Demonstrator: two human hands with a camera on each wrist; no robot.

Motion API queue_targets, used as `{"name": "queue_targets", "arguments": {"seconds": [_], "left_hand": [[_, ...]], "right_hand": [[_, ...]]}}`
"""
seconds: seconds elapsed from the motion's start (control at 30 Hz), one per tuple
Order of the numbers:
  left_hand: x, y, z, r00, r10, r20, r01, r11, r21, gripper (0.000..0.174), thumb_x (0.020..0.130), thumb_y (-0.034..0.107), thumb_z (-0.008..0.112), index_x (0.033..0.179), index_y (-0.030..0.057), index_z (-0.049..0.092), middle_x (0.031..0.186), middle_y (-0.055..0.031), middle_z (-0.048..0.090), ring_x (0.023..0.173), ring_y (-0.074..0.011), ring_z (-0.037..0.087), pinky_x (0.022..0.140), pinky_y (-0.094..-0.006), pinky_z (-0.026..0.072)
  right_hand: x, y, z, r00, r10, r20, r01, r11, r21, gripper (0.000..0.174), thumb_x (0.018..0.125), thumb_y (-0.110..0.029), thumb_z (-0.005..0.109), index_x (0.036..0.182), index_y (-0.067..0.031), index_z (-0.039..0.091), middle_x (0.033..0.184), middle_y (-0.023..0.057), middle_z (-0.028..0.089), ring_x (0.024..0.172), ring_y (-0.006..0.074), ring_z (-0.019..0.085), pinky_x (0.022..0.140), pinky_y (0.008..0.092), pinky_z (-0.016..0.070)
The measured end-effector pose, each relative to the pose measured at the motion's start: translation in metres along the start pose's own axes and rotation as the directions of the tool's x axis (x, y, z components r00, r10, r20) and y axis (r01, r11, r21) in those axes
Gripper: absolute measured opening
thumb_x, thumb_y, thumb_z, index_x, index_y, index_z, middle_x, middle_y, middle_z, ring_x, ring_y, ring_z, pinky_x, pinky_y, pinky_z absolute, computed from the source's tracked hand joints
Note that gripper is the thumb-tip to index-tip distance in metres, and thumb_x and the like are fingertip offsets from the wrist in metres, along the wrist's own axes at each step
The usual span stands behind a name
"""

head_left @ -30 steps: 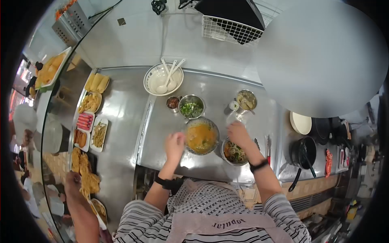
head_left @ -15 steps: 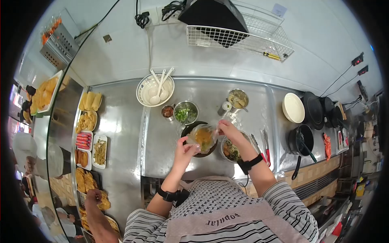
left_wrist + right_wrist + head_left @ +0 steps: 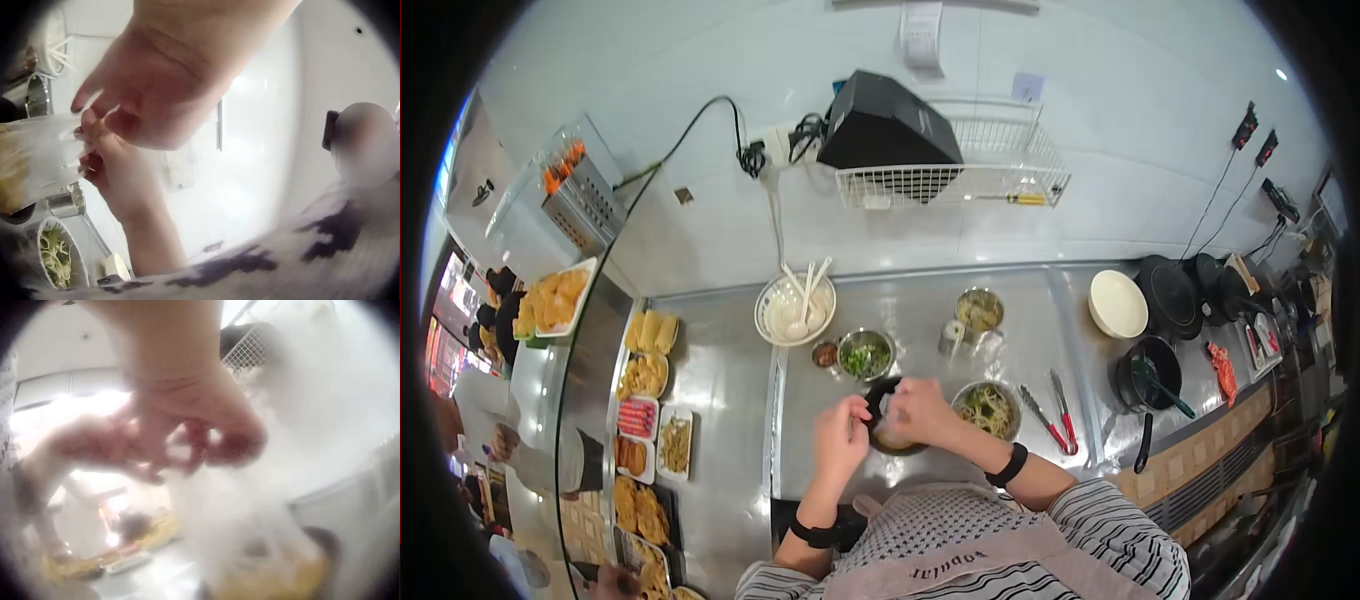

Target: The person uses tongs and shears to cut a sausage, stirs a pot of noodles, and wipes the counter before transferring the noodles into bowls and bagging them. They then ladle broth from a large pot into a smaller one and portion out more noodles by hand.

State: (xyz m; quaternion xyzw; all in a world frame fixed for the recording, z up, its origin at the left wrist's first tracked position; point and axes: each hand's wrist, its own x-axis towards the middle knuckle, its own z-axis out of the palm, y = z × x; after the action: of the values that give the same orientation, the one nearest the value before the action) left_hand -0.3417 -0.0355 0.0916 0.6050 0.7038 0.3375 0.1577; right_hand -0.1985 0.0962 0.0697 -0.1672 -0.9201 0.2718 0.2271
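Observation:
A clear plastic bag [image 3: 50,156] with yellow-orange liquid and food hangs from the hands; its lower part is over a dark bowl [image 3: 898,450]. My right hand [image 3: 928,412] grips the gathered top of the bag with bent fingers. Close beside it, my left hand [image 3: 840,440] pinches at the bag's top edge, its fingertips partly hidden. In the right wrist view the bag [image 3: 231,519] is blurred below the right hand [image 3: 194,419]. A bowl of noodles and greens [image 3: 988,410] stands right of the dark bowl.
Behind are a bowl with white spoons [image 3: 775,310], chopped greens [image 3: 866,355] and a metal pot [image 3: 979,310]. Red-handled tongs [image 3: 1060,415] lie right, near a black pan [image 3: 1148,375]. Food trays [image 3: 675,445] line the left side. A white wire basket [image 3: 1000,180] is on the wall.
The hands came to the bag's opening and now gather its top close together; the bag, earlier spread open, is narrowed. The head view has tilted up, showing more wall.

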Motion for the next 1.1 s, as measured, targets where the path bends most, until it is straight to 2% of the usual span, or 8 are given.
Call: {"name": "queue_targets", "arguments": {"seconds": [0.2, 0.27, 0.43, 0.63, 0.73, 0.97, 1.07, 1.1], "left_hand": [[0.015, -0.056, 0.096, 0.996, 0.081, -0.022, -0.083, 0.984, -0.159, 0.062, 0.082, 0.029, 0.058, 0.136, 0.0074, 0.038, 0.149, -0.0169, 0.011, 0.135, -0.0375, 0.013, 0.109, -0.0472, 0.0138], [0.009, -0.061, 0.097, 0.999, 0.013, -0.044, -0.006, 0.989, 0.149, 0.050, 0.082, 0.029, 0.058, 0.130, 0.0218, 0.049, 0.149, -0.0178, 0.009, 0.133, -0.0439, 0.010, 0.106, -0.0568, 0.0104], [0.003, -0.027, 0.102, 0.966, 0.071, -0.250, 0.023, 0.935, 0.353, 0.028, 0.077, 0.027, 0.064, 0.105, 0.0268, 0.066, 0.145, -0.0175, 0.017, 0.128, -0.0469, 0.014, 0.103, -0.0620, 0.0118], [0.009, -0.024, 0.055, 0.910, 0.405, -0.084, -0.336, 0.843, 0.420, 0.015, 0.065, 0.024, 0.071, 0.077, 0.0171, 0.067, 0.112, -0.0043, 0.049, 0.117, -0.0349, 0.034, 0.095, -0.0541, 0.0278], [-0.009, -0.045, 0.046, 0.958, 0.286, -0.037, -0.261, 0.914, 0.312, 0.017, 0.063, 0.027, 0.071, 0.076, 0.0156, 0.067, 0.109, -0.0069, 0.049, 0.114, -0.0342, 0.036, 0.092, -0.0505, 0.0299], [-0.092, -0.133, 0.069, 0.952, -0.307, 0.002, 0.307, 0.949, -0.069, 0.020, 0.076, 0.029, 0.065, 0.072, 0.0094, 0.069, 0.092, -0.0103, 0.055, 0.090, -0.0268, 0.052, 0.079, -0.0373, 0.0405], [-0.097, -0.144, 0.088, 0.912, -0.396, 0.110, 0.404, 0.817, -0.411, 0.022, 0.078, 0.027, 0.065, 0.075, 0.0058, 0.068, 0.085, -0.0090, 0.057, 0.079, -0.0196, 0.055, 0.070, -0.0313, 0.0439], [-0.098, -0.148, 0.092, 0.902, -0.405, 0.146, 0.421, 0.756, -0.502, 0.022, 0.078, 0.027, 0.066, 0.077, 0.0045, 0.067, 0.083, -0.0082, 0.058, 0.076, -0.0169, 0.056, 0.067, -0.0294, 0.0445]], "right_hand": [[0.003, -0.018, -0.021, 0.909, -0.417, 0.001, 0.417, 0.909, 0.004, 0.018, 0.061, -0.018, 0.064, 0.077, -0.0095, 0.063, 0.078, 0.0058, 0.050, 0.080, 0.0262, 0.045, 0.071, 0.0381, 0.0370], [-0.007, 0.008, 0.009, 0.992, -0.078, -0.102, 0.107, 0.942, 0.318, 0.012, 0.074, -0.019, 0.060, 0.078, -0.0084, 0.061, 0.066, 0.0018, 0.047, 0.064, 0.0178, 0.044, 0.058, 0.0299, 0.0369], [-0.014, 0.048, 0.052, 0.472, 0.576, 0.668, -0.604, -0.341, 0.721, 0.019, 0.087, -0.024, 0.050, 0.080, -0.0078, 0.057, 0.057, -0.0031, 0.041, 0.039, 0.0086, 0.031, 0.036, 0.0238, 0.0246], [-0.008, 0.069, 0.055, 0.559, 0.359, 0.747, -0.824, 0.136, 0.551, 0.019, 0.082, -0.025, 0.058, 0.076, -0.0080, 0.053, 0.058, -0.0005, 0.044, 0.040, 0.0093, 0.038, 0.034, 0.0256, 0.0257], [0.000, 0.069, 0.035, 0.785, 0.295, 0.545, -0.596, 0.601, 0.532, 0.024, 0.076, -0.025, 0.067, 0.079, -0.0053, 0.053, 0.061, 0.0018, 0.047, 0.045, 0.0114, 0.043, 0.037, 0.0260, 0.0320], [-0.008, 0.154, 0.039, 0.626, 0.510, 0.590, -0.711, 0.685, 0.162, 0.033, 0.071, -0.027, 0.072, 0.091, -0.0039, 0.059, 0.070, 0.0091, 0.058, 0.053, 0.0204, 0.055, 0.047, 0.0330, 0.0445], [0.008, 0.161, -0.003, 0.962, 0.109, 0.252, -0.054, 0.975, -0.215, 0.031, 0.074, -0.030, 0.069, 0.094, -0.0067, 0.063, 0.076, 0.0124, 0.064, 0.071, 0.0290, 0.063, 0.063, 0.0378, 0.0498], [0.034, 0.109, -0.082, 0.943, 0.290, 0.166, -0.283, 0.957, -0.064, 0.027, 0.076, -0.029, 0.063, 0.097, -0.0110, 0.066, 0.085, 0.0135, 0.066, 0.084, 0.0313, 0.062, 0.076, 0.0394, 0.0485]]}}
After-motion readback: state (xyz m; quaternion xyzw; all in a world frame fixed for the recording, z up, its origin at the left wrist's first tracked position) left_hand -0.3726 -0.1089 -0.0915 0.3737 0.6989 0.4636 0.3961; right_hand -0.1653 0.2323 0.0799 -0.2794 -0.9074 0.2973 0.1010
